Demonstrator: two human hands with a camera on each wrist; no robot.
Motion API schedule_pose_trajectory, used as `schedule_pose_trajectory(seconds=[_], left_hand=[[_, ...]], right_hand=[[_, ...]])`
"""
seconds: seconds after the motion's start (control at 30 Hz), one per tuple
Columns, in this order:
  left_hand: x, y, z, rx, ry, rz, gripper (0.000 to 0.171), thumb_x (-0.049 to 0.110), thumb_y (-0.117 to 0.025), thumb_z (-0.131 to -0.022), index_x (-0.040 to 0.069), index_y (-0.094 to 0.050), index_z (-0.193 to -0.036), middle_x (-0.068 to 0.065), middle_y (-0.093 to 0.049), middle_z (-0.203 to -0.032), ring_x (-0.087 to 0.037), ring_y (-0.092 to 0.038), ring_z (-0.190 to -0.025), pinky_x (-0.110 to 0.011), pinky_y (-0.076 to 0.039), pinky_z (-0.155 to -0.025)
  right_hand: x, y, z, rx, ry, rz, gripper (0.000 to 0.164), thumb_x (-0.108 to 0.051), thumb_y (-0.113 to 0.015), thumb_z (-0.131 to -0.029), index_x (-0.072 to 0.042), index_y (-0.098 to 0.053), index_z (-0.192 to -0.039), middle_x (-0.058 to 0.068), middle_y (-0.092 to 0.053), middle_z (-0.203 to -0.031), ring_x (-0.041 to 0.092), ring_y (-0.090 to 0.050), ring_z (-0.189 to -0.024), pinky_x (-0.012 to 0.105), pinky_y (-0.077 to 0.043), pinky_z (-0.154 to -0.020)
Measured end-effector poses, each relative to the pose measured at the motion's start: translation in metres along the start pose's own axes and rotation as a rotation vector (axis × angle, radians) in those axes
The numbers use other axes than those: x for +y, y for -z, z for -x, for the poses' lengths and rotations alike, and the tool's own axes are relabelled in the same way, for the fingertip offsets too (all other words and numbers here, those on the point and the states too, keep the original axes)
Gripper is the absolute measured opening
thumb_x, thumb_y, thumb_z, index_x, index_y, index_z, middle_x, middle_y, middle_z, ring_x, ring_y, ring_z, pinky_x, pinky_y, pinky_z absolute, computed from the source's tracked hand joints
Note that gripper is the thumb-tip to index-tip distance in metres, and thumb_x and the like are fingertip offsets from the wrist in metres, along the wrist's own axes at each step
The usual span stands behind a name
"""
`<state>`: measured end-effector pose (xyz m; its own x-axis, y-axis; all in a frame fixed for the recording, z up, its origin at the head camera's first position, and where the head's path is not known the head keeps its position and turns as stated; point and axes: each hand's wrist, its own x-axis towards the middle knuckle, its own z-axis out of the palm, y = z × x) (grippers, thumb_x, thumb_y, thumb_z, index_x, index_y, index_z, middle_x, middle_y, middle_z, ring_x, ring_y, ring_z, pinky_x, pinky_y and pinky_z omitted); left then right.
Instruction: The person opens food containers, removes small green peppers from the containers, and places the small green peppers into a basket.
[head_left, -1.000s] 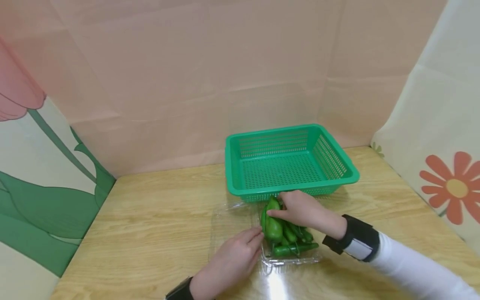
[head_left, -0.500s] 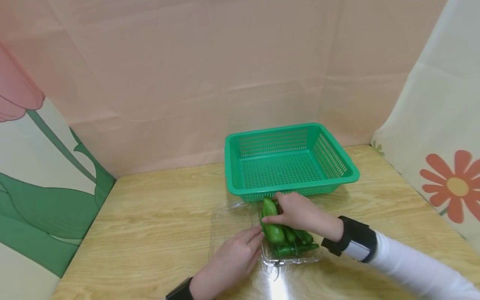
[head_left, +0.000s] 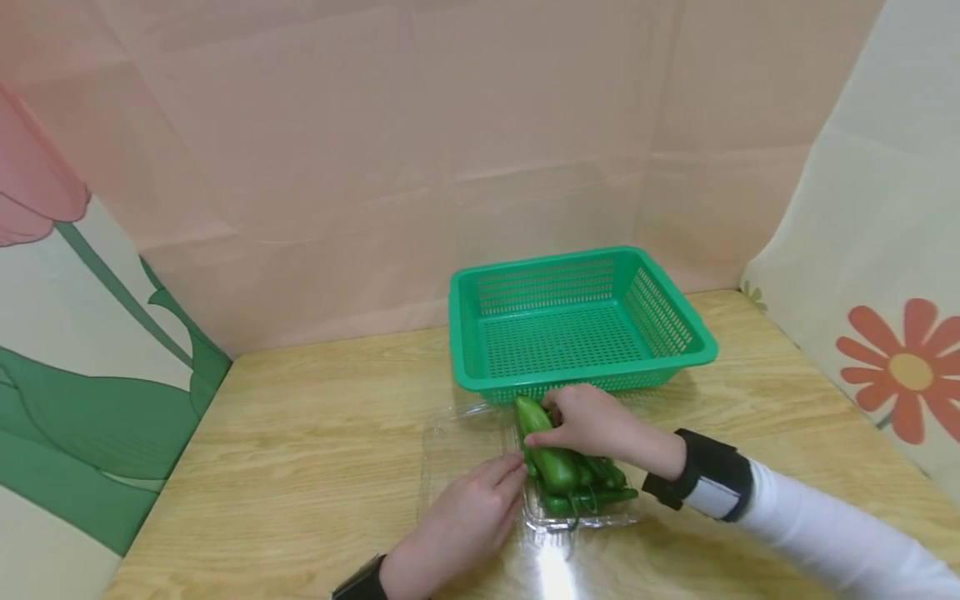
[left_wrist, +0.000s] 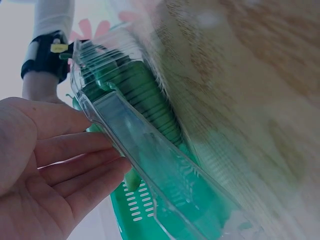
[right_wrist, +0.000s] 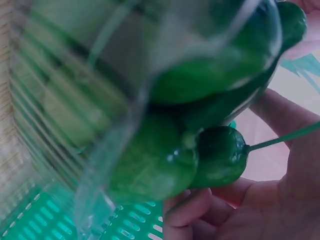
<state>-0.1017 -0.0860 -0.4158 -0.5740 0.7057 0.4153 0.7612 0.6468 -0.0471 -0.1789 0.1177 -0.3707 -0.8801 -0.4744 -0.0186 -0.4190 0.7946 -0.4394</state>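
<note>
Several green chili peppers (head_left: 585, 500) lie in a clear plastic box (head_left: 600, 522), its clear lid (head_left: 457, 437) spread flat to the left. My right hand (head_left: 603, 427) reaches over the box from the right, thumb and fingers gripping a large green pepper (head_left: 553, 468) on top of the pile. Seen from the right wrist, the fingers curl beneath peppers (right_wrist: 220, 155) with a long stem. On the box's left side, my left hand (head_left: 468, 512) touches the rim with its fingertips; the left wrist view shows its fingers (left_wrist: 95, 167) fairly straight against the plastic edge (left_wrist: 127, 150).
A green perforated basket (head_left: 585, 372) with nothing in it stands right behind the box, close to the right hand. The wooden table (head_left: 322, 442) extends to the left. A pink cloth (head_left: 375, 167) backs the table; patterned cloths hang at both sides.
My right hand has shifted slightly left, and the gripped pepper has turned: its far tip swung left, its near end a little right. The stem hanging over the box's front moved. My left hand stays put.
</note>
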Motion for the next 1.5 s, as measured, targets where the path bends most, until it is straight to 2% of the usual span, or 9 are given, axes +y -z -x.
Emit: schedule_pose_trajectory(seconds=[0.17, 0.4, 0.77, 0.97, 1.13, 1.5], left_hand=[[0.000, -0.001, 0.000, -0.004, -0.001, 0.004, 0.035, 0.020, -0.065, -0.088, 0.002, -0.063, -0.118, -0.010, -0.062, -0.122, -0.018, -0.061, -0.111, -0.024, -0.052, -0.096], [0.000, -0.002, 0.000, 0.001, -0.002, 0.012, 0.034, 0.018, -0.065, -0.087, 0.002, -0.063, -0.117, -0.010, -0.063, -0.122, -0.018, -0.061, -0.111, -0.023, -0.052, -0.095], [0.001, -0.001, 0.000, -0.014, -0.006, -0.004, 0.035, 0.020, -0.065, -0.088, 0.003, -0.063, -0.118, -0.011, -0.062, -0.122, -0.019, -0.062, -0.111, -0.025, -0.052, -0.096], [0.001, -0.001, 0.001, -0.019, 0.003, 0.003, 0.036, 0.020, -0.064, -0.088, 0.002, -0.063, -0.119, -0.011, -0.062, -0.123, -0.019, -0.061, -0.112, -0.026, -0.052, -0.096], [0.000, 0.001, 0.001, -0.038, 0.005, 0.028, 0.038, 0.021, -0.064, -0.088, 0.002, -0.062, -0.120, -0.013, -0.061, -0.125, -0.021, -0.061, -0.113, -0.027, -0.052, -0.096], [-0.002, 0.003, 0.000, -0.053, 0.001, 0.048, 0.037, 0.021, -0.063, -0.089, 0.002, -0.061, -0.121, -0.014, -0.061, -0.126, -0.022, -0.060, -0.115, -0.028, -0.051, -0.099]], right_hand=[[-0.002, 0.002, -0.001, -0.014, -0.015, -0.016, 0.043, -0.042, -0.077, -0.075, -0.006, -0.068, -0.096, -0.002, -0.067, -0.078, 0.006, -0.057, -0.064, 0.020, -0.050, -0.053], [-0.003, 0.001, -0.004, -0.017, -0.015, -0.033, 0.040, -0.039, -0.079, -0.073, -0.007, -0.069, -0.095, -0.003, -0.068, -0.077, 0.005, -0.056, -0.060, 0.020, -0.049, -0.051], [-0.003, 0.002, -0.004, -0.014, -0.020, -0.113, 0.040, -0.034, -0.080, -0.071, -0.006, -0.070, -0.099, 0.001, -0.072, -0.084, 0.010, -0.065, -0.074, 0.026, -0.057, -0.064], [-0.006, 0.006, -0.003, -0.017, -0.016, -0.181, 0.042, -0.030, -0.080, -0.071, -0.004, -0.070, -0.102, 0.003, -0.073, -0.087, 0.014, -0.067, -0.078, 0.027, -0.059, -0.067], [-0.005, 0.008, -0.003, -0.010, -0.006, -0.193, 0.046, -0.032, -0.080, -0.071, -0.002, -0.069, -0.104, 0.005, -0.073, -0.090, 0.016, -0.068, -0.082, 0.031, -0.059, -0.071], [-0.003, 0.020, -0.002, 0.023, -0.021, -0.238, 0.053, -0.031, -0.079, -0.073, 0.001, -0.065, -0.113, 0.008, -0.072, -0.097, 0.019, -0.068, -0.085, 0.030, -0.060, -0.073]])
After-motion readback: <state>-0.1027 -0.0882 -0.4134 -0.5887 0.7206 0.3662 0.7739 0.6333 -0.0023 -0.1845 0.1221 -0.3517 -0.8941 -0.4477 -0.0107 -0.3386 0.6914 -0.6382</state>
